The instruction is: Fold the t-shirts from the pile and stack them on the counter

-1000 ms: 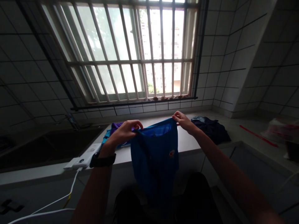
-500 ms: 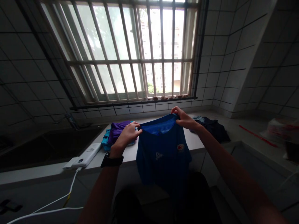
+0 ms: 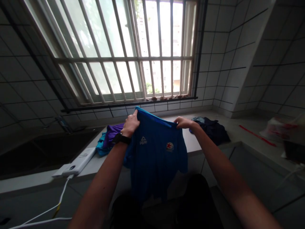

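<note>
A blue T-shirt (image 3: 154, 159) hangs in front of the counter edge, its chest logos facing me. My left hand (image 3: 130, 125) pinches it at the top left by the collar. At the top right my right hand (image 3: 184, 123) grips the other side of the neckline, a little lower than the left. Between the hands the collar is stretched almost straight. Behind my left wrist lies a pile of purple and turquoise clothes (image 3: 111, 135). Dark folded clothes (image 3: 212, 130) rest just beyond my right hand.
A white power bank (image 3: 82, 162) with a cable sits at the counter's front edge, beside a dark sink (image 3: 47, 152). To the right are a red strip (image 3: 257, 135) and a plastic bag (image 3: 281, 128). A barred window (image 3: 128, 58) is behind the counter.
My left hand has risen and moved left, lifting that side of the shirt. The right hand has dropped slightly. The neckline has gone from a hanging curve to nearly taut.
</note>
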The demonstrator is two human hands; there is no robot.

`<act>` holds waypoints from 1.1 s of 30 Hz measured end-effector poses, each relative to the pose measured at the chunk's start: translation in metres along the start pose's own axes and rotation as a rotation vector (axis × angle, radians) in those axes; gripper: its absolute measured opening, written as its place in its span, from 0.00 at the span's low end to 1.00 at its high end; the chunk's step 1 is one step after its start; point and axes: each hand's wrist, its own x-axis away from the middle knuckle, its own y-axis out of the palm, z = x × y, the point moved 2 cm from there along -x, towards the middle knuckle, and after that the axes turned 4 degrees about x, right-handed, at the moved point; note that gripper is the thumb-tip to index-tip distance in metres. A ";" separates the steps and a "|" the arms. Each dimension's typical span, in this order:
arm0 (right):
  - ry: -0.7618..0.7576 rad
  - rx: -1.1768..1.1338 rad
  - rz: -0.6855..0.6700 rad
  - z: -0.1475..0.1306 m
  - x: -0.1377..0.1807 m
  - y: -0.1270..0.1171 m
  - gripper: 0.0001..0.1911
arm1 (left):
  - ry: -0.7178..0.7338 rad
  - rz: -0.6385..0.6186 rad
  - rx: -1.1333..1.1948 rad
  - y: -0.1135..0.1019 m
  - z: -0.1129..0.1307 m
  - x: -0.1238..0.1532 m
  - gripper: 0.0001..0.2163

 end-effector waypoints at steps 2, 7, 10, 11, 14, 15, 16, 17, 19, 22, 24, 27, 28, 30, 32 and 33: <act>0.043 0.066 -0.184 0.005 -0.006 0.004 0.13 | -0.002 -0.064 -0.048 0.006 -0.002 -0.004 0.32; 0.229 0.215 -0.124 0.010 -0.030 0.005 0.16 | -0.050 -0.043 -0.113 0.030 -0.013 -0.022 0.32; 0.330 0.227 0.098 0.015 -0.043 0.012 0.21 | -0.149 -0.179 0.155 0.055 -0.027 -0.036 0.40; 0.364 0.197 0.143 0.018 -0.046 0.019 0.22 | -0.175 -0.254 0.317 0.064 -0.033 -0.039 0.42; 0.419 0.040 0.089 0.032 -0.052 0.050 0.20 | -0.112 -0.423 0.703 0.090 -0.051 -0.039 0.37; 0.426 -0.006 0.051 0.037 -0.053 0.061 0.18 | -0.061 -0.435 0.713 0.097 -0.058 -0.037 0.32; 0.428 -0.034 0.026 0.042 -0.054 0.071 0.17 | -0.016 -0.422 0.674 0.102 -0.066 -0.035 0.27; 0.424 -0.039 0.022 0.046 -0.056 0.080 0.16 | 0.017 -0.388 0.597 0.107 -0.073 -0.033 0.23; 0.406 -0.042 0.060 0.054 -0.060 0.093 0.17 | 0.046 -0.324 0.410 0.115 -0.085 -0.027 0.19; 0.337 -0.042 0.148 0.059 -0.066 0.102 0.23 | 0.073 -0.349 0.180 0.127 -0.092 -0.019 0.13; 0.272 -0.045 0.204 0.059 -0.069 0.106 0.27 | 0.066 -0.369 0.071 0.132 -0.090 -0.016 0.08; 0.124 -0.026 0.295 0.056 -0.069 0.109 0.34 | 0.034 -0.280 0.014 0.129 -0.086 -0.020 0.12; 0.086 -0.007 0.304 0.054 -0.067 0.110 0.37 | 0.022 -0.229 0.016 0.125 -0.085 -0.023 0.13; 0.107 0.062 0.272 0.053 -0.063 0.111 0.41 | -0.002 -0.116 0.007 0.113 -0.085 -0.030 0.13; 0.275 0.153 0.218 0.053 -0.057 0.110 0.37 | -0.015 -0.031 -0.012 0.101 -0.088 -0.036 0.13; 0.374 0.191 0.179 0.054 -0.054 0.109 0.33 | -0.020 -0.008 -0.021 0.096 -0.089 -0.037 0.12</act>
